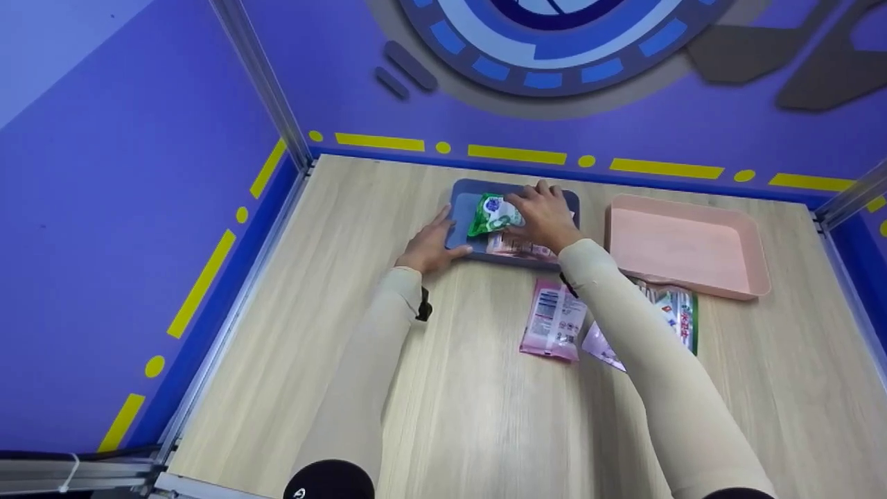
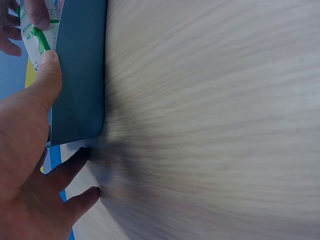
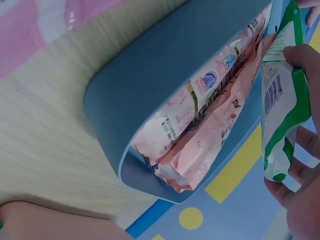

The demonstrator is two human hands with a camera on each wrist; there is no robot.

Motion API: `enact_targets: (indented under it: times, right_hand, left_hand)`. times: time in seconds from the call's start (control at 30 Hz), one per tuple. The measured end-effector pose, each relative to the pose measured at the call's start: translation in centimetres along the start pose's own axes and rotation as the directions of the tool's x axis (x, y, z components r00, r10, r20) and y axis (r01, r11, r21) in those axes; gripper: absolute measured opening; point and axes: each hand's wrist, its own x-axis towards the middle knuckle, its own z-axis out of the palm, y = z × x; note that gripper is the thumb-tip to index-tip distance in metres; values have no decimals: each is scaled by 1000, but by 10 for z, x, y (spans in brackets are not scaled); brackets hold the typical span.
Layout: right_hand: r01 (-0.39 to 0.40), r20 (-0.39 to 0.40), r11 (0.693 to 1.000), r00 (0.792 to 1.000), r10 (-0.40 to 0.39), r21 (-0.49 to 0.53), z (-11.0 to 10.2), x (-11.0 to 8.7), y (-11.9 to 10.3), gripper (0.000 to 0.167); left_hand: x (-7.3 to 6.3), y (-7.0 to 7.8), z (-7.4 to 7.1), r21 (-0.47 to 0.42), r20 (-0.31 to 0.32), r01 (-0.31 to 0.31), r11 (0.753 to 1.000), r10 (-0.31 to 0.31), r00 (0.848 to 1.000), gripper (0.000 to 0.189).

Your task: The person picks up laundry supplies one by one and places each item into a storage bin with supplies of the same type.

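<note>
My right hand [image 1: 544,213] grips a green and white packet [image 3: 282,100] over the blue-grey tray [image 1: 459,208]. Inside that tray, two pink packets [image 3: 200,120] stand on edge side by side, as the right wrist view shows. At the tray's left end rests my left hand [image 1: 427,242], fingers spread and thumb on the rim; in the left wrist view two fingertips touch the table. A pink packet [image 1: 553,320] lies on the table just in front of the tray, back side up.
A shallow pink tray [image 1: 693,242] stands to the right. Partly behind my right sleeve lie a clear and green packet [image 1: 682,315] and a lilac packet [image 1: 601,346]. Blue-purple panels [image 1: 173,173] wall in the wooden table [image 1: 457,402] at the back and left.
</note>
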Motion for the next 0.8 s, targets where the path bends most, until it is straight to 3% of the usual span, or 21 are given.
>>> enact_targets:
  times: [0.8]
  right_hand:
    - [-52,101,999,994,50,17,8,3,-4,73]
  left_hand:
    - [-1,0,0,25,-15,-19,1000,19,1000,84]
